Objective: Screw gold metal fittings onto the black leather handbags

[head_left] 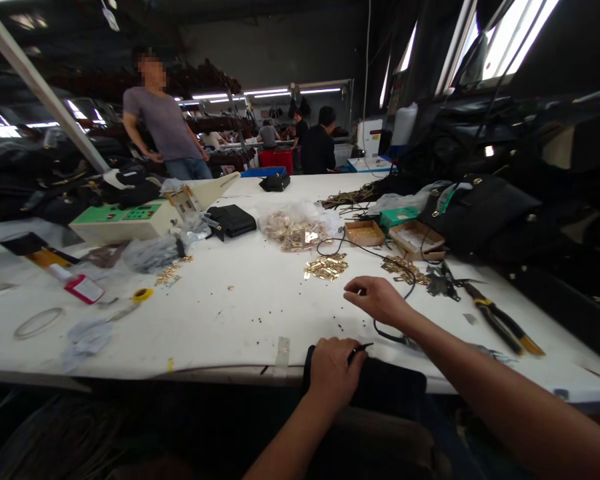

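My left hand is closed at the table's front edge over a black piece of material, which looks like part of a bag. A thin dark pointed strip sticks out between its thumb and fingers; whether it belongs to the black piece I cannot tell. Above the table my right hand has its fingers bent and thumb and fingertips close together. Anything in that pinch is too small to make out. Just beyond it lies a pile of gold metal fittings. Tiny black bits are scattered on the white tabletop nearby.
Pliers with black-yellow handles lie at right, near more gold fittings and small cardboard boxes. A black cable crosses the table. Farther back are a plastic bag of fittings, a green-topped machine and several people.
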A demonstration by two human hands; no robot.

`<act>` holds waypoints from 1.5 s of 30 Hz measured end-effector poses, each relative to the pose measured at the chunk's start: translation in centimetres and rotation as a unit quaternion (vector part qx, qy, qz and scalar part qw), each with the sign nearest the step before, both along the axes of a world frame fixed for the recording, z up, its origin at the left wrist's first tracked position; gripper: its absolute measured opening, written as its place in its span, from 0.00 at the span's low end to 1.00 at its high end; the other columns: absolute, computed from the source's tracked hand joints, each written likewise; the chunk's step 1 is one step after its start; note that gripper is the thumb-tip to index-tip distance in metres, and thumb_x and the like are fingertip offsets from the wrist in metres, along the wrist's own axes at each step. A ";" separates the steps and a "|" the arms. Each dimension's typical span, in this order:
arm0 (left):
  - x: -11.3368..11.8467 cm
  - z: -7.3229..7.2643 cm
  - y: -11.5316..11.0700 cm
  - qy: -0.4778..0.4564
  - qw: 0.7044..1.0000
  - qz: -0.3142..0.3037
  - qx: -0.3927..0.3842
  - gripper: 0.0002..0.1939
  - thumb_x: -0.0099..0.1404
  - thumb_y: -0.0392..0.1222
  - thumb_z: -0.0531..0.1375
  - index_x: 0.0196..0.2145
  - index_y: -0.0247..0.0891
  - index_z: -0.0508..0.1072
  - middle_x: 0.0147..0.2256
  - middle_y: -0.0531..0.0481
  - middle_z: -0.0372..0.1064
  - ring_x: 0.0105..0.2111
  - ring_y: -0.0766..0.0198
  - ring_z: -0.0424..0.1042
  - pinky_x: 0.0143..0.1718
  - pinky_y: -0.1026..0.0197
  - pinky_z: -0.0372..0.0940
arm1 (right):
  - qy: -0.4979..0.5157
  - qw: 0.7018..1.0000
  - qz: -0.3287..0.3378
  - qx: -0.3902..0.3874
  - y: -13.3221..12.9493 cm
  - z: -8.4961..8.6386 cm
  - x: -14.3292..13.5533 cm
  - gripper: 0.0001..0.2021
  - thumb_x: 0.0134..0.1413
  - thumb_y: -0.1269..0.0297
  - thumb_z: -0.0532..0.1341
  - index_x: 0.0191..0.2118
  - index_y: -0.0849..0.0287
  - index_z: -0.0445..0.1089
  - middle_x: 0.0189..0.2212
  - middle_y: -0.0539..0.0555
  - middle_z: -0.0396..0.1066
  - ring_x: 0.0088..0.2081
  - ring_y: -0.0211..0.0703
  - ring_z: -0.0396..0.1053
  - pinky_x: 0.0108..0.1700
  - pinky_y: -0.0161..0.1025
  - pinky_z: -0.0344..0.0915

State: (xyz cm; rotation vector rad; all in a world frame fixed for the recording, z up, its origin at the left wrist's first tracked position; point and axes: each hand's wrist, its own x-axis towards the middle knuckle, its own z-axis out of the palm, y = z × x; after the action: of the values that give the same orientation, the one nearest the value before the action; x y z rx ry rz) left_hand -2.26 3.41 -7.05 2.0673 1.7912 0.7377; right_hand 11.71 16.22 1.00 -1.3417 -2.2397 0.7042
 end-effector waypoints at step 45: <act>-0.3 0.8 0.8 -0.203 0.977 0.045 -0.039 0.11 0.68 0.46 0.59 0.38 0.44 0.82 0.38 0.52 0.81 0.38 0.60 0.77 0.42 0.60 0.67 | -0.171 0.985 -0.021 0.013 7.4 -6.7 -4.1 0.10 0.60 0.57 0.62 0.42 0.50 0.79 0.45 0.52 0.78 0.45 0.44 0.72 0.38 0.36 0.59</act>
State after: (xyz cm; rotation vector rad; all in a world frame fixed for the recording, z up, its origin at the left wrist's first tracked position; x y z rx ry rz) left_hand -2.57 4.25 -6.27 1.6461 1.6562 1.0129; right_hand 7.65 23.58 -5.65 -1.5943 -2.4615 0.4548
